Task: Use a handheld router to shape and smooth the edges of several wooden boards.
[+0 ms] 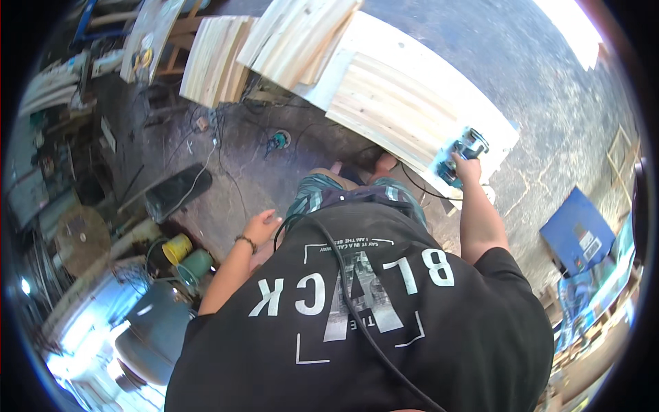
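Observation:
My right hand [468, 169] grips a teal and black electric sander [473, 145] at the right end of a pale wooden panel [395, 103]. The panel lies flat on a white-topped table [439, 58]. A black cord [420, 187] trails from near the sander down by my legs, and a dark cable crosses the front of my black shirt. Low beside my left thigh hangs my left hand [262, 225], a bracelet on its wrist. Its fingers are loosely stretched out, with nothing seen in them.
Stacked wooden panels [292, 38] stand left of the panel. On the floor are a round green power tool [280, 140], tangled cords and a dark oblong piece [180, 192]. A yellow bucket [177, 248] is at my left; a blue board [576, 230] leans at the right.

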Tool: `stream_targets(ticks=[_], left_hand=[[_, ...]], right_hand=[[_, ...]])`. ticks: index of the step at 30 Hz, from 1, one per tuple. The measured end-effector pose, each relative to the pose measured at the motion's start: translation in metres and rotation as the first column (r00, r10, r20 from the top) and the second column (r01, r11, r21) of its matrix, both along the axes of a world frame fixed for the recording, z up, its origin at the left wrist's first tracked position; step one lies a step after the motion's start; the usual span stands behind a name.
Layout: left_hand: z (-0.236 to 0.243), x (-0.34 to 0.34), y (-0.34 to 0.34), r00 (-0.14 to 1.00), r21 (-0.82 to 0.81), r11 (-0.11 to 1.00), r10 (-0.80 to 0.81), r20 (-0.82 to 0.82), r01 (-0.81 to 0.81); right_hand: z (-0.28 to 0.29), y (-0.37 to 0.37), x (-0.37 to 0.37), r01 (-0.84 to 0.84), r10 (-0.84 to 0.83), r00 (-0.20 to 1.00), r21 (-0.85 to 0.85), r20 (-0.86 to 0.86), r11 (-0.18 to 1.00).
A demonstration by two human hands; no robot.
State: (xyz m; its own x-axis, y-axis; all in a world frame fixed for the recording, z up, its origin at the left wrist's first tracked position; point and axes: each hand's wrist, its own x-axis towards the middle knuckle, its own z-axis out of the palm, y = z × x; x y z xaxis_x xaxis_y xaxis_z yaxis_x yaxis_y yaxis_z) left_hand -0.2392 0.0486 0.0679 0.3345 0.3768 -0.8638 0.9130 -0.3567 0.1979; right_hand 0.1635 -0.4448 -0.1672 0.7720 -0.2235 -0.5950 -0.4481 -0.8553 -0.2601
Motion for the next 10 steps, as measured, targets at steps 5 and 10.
stream_targets(ticks=[5, 10], left_hand=[[0.007, 0.008, -0.007, 0.992, 0.024, 0.996, 0.084, 0.094, -0.086], [0.005, -0.023, -0.019, 0.97, -0.013, 0.971, 0.24, 0.04, -0.239]], right_hand=[[0.007, 0.003, 0.009, -0.077, 0.067, 0.994, -0.106, -0.088, 0.991], [0.009, 0.018, 0.03, -0.331, 0.319, 0.936, -0.062, -0.152, 0.942]])
